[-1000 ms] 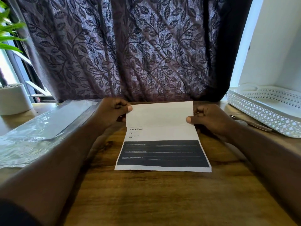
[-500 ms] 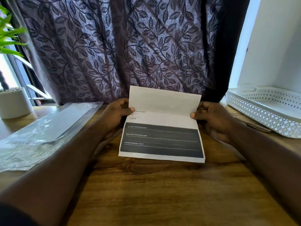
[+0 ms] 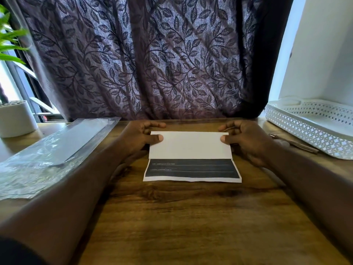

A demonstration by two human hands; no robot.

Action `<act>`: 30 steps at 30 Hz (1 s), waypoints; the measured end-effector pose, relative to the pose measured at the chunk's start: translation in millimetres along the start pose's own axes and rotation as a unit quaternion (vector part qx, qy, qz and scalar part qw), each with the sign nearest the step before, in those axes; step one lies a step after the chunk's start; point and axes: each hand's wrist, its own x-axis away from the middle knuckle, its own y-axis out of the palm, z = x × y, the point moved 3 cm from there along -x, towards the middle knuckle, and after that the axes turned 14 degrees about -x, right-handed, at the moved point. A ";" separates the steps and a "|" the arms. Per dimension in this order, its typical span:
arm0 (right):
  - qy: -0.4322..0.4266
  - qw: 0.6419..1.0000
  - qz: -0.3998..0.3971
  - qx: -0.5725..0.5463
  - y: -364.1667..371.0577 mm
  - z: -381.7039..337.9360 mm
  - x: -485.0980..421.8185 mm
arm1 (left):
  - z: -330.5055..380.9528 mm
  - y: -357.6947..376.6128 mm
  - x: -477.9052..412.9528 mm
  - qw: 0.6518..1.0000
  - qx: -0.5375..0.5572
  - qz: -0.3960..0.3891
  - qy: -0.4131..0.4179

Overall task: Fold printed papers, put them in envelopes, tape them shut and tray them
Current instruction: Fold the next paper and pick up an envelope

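Observation:
A printed paper (image 3: 191,148) lies on the wooden table, its blank upper part folded down toward me over the print. Only a dark printed band shows below the flap. My left hand (image 3: 141,136) pinches the flap's left edge, thumb on top. At the right edge my right hand (image 3: 246,140) pinches it the same way. A white perforated tray (image 3: 305,131) stands at the right. A clear plastic pack of envelopes (image 3: 57,148) lies at the left.
A pen (image 3: 294,143) lies in front of the tray. A white plant pot (image 3: 16,119) stands at the far left. A dark leaf-patterned curtain (image 3: 152,64) hangs right behind the table's far edge. Bare wood (image 3: 191,217) stretches in front of the paper.
The paper's top part, raised before, has been folded further down toward me and now lies nearly flat, covering the text lines. Both hands lowered with it.

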 end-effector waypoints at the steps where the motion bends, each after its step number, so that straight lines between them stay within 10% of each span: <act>1: -0.008 1.000 0.002 0.021 0.6 0.1 0.0 | 1.1 1.6 0.9 0.999 -0.042 -0.001 0.010; 7: -0.074 0.991 0.015 0.111 6.5 -4.8 4.4 | 16.1 7.5 -4.0 0.957 -0.274 0.006 0.100; 11: -0.194 0.910 -0.012 0.366 21.2 -14.9 6.9 | 30.0 17.0 -5.1 0.940 -0.314 0.015 0.131; 18: -0.276 0.836 -0.137 0.453 69.7 -22.3 22.6 | 61.2 40.6 7.4 0.918 -0.327 0.011 0.224; 30: -0.169 0.886 -0.168 0.398 39.3 -24.6 6.7 | 40.2 2.5 -4.4 0.929 -0.312 -0.033 0.197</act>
